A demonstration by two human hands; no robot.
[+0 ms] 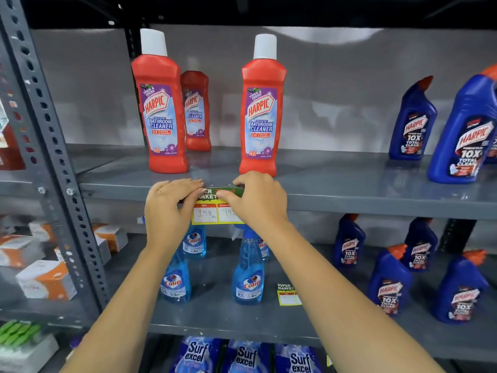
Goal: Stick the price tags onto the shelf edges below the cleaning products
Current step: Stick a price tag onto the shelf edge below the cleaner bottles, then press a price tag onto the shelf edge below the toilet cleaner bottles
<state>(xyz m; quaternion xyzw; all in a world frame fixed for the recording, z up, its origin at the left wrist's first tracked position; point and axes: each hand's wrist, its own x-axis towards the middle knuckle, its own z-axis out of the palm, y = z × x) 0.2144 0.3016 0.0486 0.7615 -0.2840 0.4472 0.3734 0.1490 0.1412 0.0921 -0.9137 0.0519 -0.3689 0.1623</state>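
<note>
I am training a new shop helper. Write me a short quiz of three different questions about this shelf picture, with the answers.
1. True or false: both hands, left hand and right hand, press the price tag against the upper shelf edge.
2. Which number is clearly readable on that tag? A) 198 B) 250 C) 45
3. Fill in: a second tag lies on the lower shelf, right of the blue ____ spray bottles.

Key: 1 true; 2 A; 3 Colin.

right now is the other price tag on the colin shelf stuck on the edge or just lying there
Just lying there: the second price tag rests flat on the shelf surface beside a Colin bottle, back from the edge.
</note>
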